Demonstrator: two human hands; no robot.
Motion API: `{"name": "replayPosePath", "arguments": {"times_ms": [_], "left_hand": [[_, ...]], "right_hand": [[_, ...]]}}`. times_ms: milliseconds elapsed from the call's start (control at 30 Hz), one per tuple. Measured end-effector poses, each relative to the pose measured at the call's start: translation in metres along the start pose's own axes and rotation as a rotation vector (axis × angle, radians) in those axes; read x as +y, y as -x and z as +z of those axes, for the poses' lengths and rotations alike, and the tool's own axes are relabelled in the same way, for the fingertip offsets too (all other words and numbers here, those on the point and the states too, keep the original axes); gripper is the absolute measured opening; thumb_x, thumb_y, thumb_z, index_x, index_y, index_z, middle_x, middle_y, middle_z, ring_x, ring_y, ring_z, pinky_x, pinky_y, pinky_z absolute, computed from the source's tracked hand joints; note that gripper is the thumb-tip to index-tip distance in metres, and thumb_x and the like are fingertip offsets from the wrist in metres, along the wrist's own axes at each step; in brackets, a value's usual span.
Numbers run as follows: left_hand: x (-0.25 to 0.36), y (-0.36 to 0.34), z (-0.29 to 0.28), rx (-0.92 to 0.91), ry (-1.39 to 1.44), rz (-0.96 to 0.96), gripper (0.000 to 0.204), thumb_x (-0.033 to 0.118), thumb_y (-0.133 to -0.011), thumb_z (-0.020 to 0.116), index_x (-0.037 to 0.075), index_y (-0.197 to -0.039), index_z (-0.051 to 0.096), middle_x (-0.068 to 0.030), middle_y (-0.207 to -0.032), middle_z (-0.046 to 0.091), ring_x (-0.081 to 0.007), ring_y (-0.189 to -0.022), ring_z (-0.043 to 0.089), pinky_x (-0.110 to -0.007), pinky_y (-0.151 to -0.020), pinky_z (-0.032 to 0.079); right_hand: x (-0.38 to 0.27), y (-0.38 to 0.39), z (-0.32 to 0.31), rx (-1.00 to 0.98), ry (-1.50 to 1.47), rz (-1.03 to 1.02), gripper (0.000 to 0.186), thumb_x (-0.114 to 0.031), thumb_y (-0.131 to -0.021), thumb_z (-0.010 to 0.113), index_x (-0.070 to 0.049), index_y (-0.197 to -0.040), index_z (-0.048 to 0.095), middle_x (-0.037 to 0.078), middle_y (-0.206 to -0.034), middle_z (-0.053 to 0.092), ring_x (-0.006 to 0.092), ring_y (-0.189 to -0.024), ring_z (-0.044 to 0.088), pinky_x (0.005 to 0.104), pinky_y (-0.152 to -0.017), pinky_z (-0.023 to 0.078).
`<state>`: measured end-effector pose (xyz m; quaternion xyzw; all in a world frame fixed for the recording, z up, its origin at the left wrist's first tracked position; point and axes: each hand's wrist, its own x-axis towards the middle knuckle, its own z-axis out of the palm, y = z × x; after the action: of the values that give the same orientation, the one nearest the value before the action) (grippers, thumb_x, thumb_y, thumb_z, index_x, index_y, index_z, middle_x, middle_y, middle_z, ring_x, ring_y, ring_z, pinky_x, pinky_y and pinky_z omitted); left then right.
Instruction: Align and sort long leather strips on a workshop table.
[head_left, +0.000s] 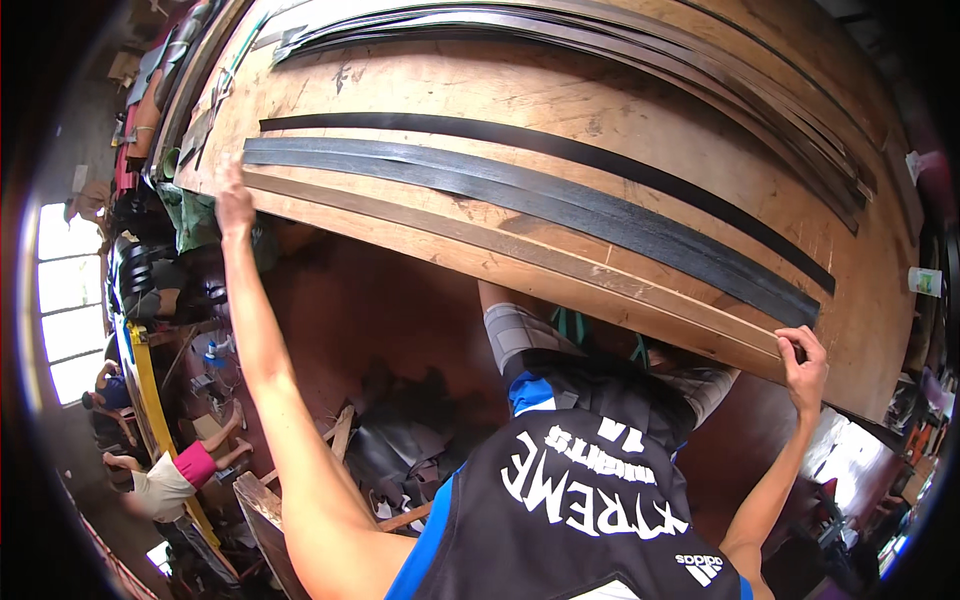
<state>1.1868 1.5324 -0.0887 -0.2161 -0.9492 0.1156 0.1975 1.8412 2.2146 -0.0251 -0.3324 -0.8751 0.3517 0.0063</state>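
The wooden counter point(470, 85) is the biggest thing before me, slanting from far left to near right, its surface scuffed and stained. Along its far side lies a stack of long dark strips point(470, 20), black toward the left and browner toward the right. Below the near edge, to the left of my body, a heap of dark scraps point(415, 430) sits low down. Closer to me on the counter runs a wide dark grey band point(340, 153), with a narrower black strip point(400, 121) just beyond it, following much the same curve. Nearest me is the long brown strip point(400, 208), lying flat just inside the near edge, with a bare margin of wood showing. My right hand point(787, 338) has its fingers bent, pinching the right end of that brown strip between thumb and fingertips. My left hand point(236, 200) is at the strip's left end, by the counter's corner; it is blurred, and I cannot tell whether it grips the strip.
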Motion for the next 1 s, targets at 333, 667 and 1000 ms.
{"name": "replayPosePath", "arguments": {"times_ms": [333,667,1000], "left_hand": [[0.219,-0.034,-0.02,-0.01,0.772,0.268,0.024,0.016,-0.097,0.068,0.009,-0.119,0.072,-0.0127,-0.123,0.07,-0.0336,-0.117,0.064,-0.042,-0.1,0.05],[0.406,-0.051,-0.085,-0.285,0.91,0.733,0.044,0.027,-0.09,0.077,0.015,-0.131,0.067,-0.0098,-0.123,0.066,-0.0308,-0.12,0.06,-0.047,-0.103,0.049],[0.403,-0.059,-0.092,-0.382,0.958,0.727,0.024,0.016,-0.091,0.075,0.006,-0.108,0.063,-0.0092,-0.103,0.065,-0.0276,-0.098,0.067,-0.043,-0.087,0.055]], "right_hand": [[-0.005,-0.068,0.026,0.295,0.183,-0.306,0.022,-0.01,-0.096,0.066,-0.002,-0.115,0.07,0.011,-0.117,0.068,0.0273,-0.112,0.064,0.0366,-0.1,0.048],[0.012,-0.139,0.01,0.055,0.291,-0.237,0.023,-0.022,-0.093,0.072,-0.001,-0.102,0.069,0.012,-0.096,0.063,0.0286,-0.094,0.062,0.0376,-0.085,0.047],[0.008,-0.131,-0.016,0.319,0.394,-0.5,0.016,-0.009,-0.088,0.071,-0.008,-0.105,0.07,0.005,-0.099,0.07,0.0292,-0.091,0.065,0.0366,-0.082,0.05]]}}
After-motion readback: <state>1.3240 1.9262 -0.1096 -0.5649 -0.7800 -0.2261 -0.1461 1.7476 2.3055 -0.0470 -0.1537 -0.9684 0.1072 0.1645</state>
